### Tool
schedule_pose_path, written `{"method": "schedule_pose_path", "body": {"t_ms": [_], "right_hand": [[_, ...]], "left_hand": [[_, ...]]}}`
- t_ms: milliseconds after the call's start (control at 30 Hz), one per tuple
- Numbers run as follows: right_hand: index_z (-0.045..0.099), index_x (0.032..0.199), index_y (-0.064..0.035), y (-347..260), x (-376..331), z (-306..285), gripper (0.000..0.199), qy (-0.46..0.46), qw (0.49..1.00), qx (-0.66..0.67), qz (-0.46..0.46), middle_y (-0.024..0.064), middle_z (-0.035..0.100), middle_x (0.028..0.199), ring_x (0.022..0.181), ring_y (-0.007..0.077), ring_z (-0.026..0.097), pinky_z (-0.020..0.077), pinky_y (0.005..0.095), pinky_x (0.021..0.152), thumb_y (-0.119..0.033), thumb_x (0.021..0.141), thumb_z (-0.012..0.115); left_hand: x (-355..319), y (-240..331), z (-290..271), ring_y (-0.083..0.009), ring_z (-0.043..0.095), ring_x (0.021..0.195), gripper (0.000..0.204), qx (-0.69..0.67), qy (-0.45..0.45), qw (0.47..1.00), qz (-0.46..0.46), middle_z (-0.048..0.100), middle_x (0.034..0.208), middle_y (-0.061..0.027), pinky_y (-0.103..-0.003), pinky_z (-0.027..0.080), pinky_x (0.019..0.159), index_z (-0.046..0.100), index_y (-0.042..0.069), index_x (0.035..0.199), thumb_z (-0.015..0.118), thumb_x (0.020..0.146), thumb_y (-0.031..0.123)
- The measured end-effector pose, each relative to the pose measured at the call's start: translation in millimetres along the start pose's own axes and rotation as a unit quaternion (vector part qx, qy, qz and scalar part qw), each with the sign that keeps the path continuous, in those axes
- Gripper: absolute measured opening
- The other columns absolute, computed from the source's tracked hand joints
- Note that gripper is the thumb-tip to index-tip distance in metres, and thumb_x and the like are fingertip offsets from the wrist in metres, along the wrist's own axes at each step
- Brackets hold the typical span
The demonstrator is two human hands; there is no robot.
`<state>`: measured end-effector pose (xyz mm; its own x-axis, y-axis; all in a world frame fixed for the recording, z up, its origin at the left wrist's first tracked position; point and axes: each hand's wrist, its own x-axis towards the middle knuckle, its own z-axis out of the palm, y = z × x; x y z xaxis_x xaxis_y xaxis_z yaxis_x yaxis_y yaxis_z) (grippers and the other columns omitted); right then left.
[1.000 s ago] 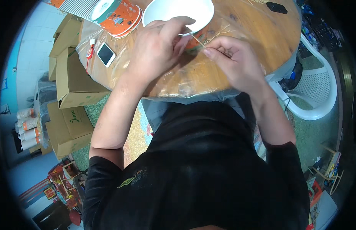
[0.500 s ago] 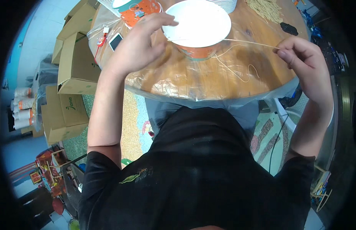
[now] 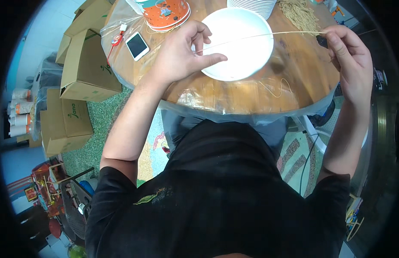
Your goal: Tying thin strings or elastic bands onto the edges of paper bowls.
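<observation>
My left hand (image 3: 182,51) pinches one end of a thin pale strand (image 3: 259,35) over the near rim of a white bowl (image 3: 240,56). My right hand (image 3: 350,56) pinches the strand's other end at the right, so the strand runs taut across the bowl. The bowl sits on a round wooden table (image 3: 234,92) covered with clear plastic. A loose curl of strand (image 3: 277,88) lies on the table below the bowl.
A white phone (image 3: 137,45), an orange patterned plate stack (image 3: 167,15), stacked white plates (image 3: 253,4) and a heap of pale strands (image 3: 300,15) sit on the table's far side. Cardboard boxes (image 3: 85,64) stand on the floor at left. A white chair (image 3: 319,133) is at right.
My hands have moved apart, pulling the strand out straight and longer. The bowl now sits under the strand, and my right hand has gone further right.
</observation>
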<state>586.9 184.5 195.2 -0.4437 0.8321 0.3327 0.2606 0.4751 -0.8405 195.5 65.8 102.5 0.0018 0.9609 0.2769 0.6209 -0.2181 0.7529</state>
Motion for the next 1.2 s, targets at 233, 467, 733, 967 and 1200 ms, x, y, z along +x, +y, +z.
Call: {"method": "schedule_pose_path", "body": {"t_ms": [233, 467, 733, 967, 1200], "right_hand": [[0.077, 0.130, -0.0057, 3.8, 4.6, 0.1, 0.025, 0.024, 0.996, 0.074, -0.048, -0.0078, 0.057, 0.088, 0.076, 0.0014, 0.044, 0.0324, 0.0205, 0.067, -0.026, 0.118, 0.067], [0.081, 0.123, -0.0066, 16.0, 0.4, 20.7, 0.023, 0.047, 0.992, 0.113, -0.039, -0.0083, 0.063, 0.087, 0.074, -0.0004, 0.049, 0.0363, 0.0185, 0.066, -0.027, 0.115, 0.073], [0.080, 0.121, -0.0057, 49.6, -21.0, 11.8, 0.017, 0.058, 0.998, 0.036, 0.011, -0.0070, 0.067, 0.090, 0.074, -0.0002, 0.054, 0.0390, 0.0186, 0.064, -0.020, 0.115, 0.073], [0.075, 0.118, -0.0051, 48.6, -36.1, 23.6, 0.023, 0.003, 0.975, 0.187, 0.123, -0.0063, 0.063, 0.084, 0.065, 0.0004, 0.050, 0.0369, 0.0190, 0.057, -0.026, 0.118, 0.066], [0.070, 0.122, -0.0054, 47.6, -49.5, 34.2, 0.027, 0.028, 0.893, 0.402, 0.202, -0.0026, 0.067, 0.088, 0.064, 0.0027, 0.057, 0.0439, 0.0190, 0.054, -0.030, 0.120, 0.061]], "left_hand": [[7.2, 11.4, -24.2, -0.0143, 0.069, 0.098, 0.067, 0.065, -0.109, 0.982, 0.140, 0.069, 0.099, -0.0020, -0.032, 0.057, 0.093, 0.069, 0.006, 0.141, 0.098, 0.081, 0.011], [7.9, 24.0, -32.1, -0.0206, 0.074, 0.114, 0.071, 0.069, -0.164, 0.981, 0.073, 0.078, 0.115, -0.0061, -0.039, 0.059, 0.107, 0.066, 0.009, 0.150, 0.085, 0.083, -0.005], [17.4, 26.3, -47.7, -0.0275, 0.070, 0.138, 0.080, 0.132, -0.204, 0.962, 0.121, 0.077, 0.140, -0.0093, -0.043, 0.055, 0.122, 0.066, 0.014, 0.154, 0.086, 0.079, -0.007], [24.8, 8.6, -37.4, -0.0315, 0.060, 0.152, 0.087, 0.121, -0.066, 0.964, 0.229, 0.066, 0.160, -0.0118, -0.047, 0.049, 0.128, 0.066, 0.013, 0.156, 0.099, 0.076, 0.008], [-22.5, 51.9, -0.7, -0.0331, 0.070, 0.129, 0.069, 0.181, 0.115, 0.929, 0.302, 0.073, 0.143, -0.0168, -0.045, 0.055, 0.108, 0.068, 0.001, 0.144, 0.097, 0.086, 0.025]]}}
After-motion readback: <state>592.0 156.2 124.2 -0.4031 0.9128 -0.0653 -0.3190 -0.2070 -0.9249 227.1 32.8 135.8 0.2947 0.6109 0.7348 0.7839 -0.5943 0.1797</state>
